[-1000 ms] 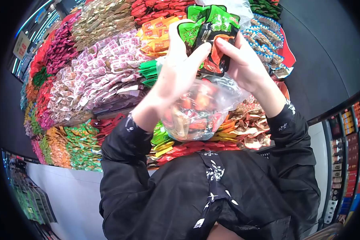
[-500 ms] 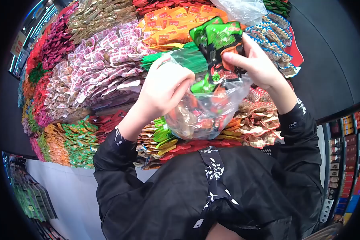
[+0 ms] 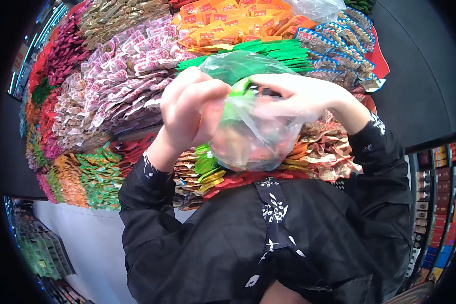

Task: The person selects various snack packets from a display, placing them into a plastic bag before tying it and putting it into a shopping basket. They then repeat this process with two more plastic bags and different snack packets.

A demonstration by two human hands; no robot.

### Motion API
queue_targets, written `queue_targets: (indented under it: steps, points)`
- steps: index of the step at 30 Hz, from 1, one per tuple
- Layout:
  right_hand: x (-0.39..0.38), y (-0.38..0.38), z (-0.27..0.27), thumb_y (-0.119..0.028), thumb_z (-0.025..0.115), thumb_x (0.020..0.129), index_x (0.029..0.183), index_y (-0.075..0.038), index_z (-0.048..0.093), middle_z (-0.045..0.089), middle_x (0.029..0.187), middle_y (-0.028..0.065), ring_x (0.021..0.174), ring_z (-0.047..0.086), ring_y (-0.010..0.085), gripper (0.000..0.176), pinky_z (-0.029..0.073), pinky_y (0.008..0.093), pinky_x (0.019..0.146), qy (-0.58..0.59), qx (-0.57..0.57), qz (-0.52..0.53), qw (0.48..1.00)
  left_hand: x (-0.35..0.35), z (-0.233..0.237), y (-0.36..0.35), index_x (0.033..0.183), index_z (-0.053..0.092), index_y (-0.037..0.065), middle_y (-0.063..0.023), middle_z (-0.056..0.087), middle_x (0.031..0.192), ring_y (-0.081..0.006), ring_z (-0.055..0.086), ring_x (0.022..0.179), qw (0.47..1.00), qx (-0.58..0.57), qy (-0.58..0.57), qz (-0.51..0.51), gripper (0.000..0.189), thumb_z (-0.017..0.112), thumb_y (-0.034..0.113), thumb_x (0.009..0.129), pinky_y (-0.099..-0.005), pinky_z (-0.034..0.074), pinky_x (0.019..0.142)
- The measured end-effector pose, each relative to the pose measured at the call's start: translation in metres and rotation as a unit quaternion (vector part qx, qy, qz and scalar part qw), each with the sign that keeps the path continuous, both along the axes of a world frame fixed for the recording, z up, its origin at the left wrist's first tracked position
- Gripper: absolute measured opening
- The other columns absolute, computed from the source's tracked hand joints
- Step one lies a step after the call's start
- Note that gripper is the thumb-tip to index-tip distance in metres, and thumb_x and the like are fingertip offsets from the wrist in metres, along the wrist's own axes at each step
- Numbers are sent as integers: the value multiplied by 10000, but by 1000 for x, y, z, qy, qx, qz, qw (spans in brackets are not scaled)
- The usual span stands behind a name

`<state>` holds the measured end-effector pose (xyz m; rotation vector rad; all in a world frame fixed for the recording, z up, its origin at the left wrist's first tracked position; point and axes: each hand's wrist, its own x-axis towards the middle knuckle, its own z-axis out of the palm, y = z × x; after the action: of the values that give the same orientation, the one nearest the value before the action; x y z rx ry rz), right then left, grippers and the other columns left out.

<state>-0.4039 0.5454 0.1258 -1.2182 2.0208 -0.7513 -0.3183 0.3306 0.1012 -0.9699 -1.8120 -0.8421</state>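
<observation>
My left hand (image 3: 190,104) pinches the rim of a clear plastic bag (image 3: 248,152) at its left side. Reaching into the bag's mouth from the right, my right hand (image 3: 301,96) has its fingers and thumb around green-and-black snack packets (image 3: 242,88). Only a green edge and a dark strip of these packets show; my hand and the cloudy plastic hide the rest. More red and pale packets show blurred through the lower bag. Just behind the bag lies a row of green packets (image 3: 283,54).
Wrapped snacks cover the display: orange packets (image 3: 223,30) at the back, white-and-pink packets (image 3: 131,83) at left, blue-and-white packets (image 3: 334,45) at right. Another clear bag (image 3: 319,9) lies at the back. A dark counter edge (image 3: 420,76) runs along the right, with stocked shelves (image 3: 441,202) below.
My right hand has moved down and inward, carrying the green-and-black packets from above the bag into its mouth. My left hand still grips the rim, slightly further left.
</observation>
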Motion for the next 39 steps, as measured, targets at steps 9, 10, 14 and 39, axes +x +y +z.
queue_targets:
  steps: [9,10,14,39]
  points:
    - [-15,30,2,-415,399,965,1285,6,478,579,1208,172,1112,557,289,535,424,376,948,-16,-152,69,986,24,5,-23,879,630,-8,-104,602,755,-190,506,589,993,9,7,117,121,592,-28,766,-282,409,529]
    - [-18,45,3,-415,412,961,1267,23,490,593,1187,176,1101,567,299,540,429,382,941,9,-164,132,978,27,3,-28,861,631,-7,-108,600,771,-201,511,624,993,9,-11,114,91,599,13,778,-297,415,567]
    - [13,78,-7,-94,640,795,1097,-25,601,620,994,152,1000,570,332,312,431,408,899,266,-19,91,959,37,3,-36,721,630,37,-152,572,961,-273,498,977,984,-58,-80,146,386,507,359,895,-388,354,884]
    - [114,50,-40,-268,564,862,954,-67,458,508,1165,200,1120,526,324,245,403,471,976,-176,-568,-218,774,56,-39,-50,1367,200,72,-117,564,845,-138,566,588,763,368,-477,-232,654,401,527,942,-215,449,490]
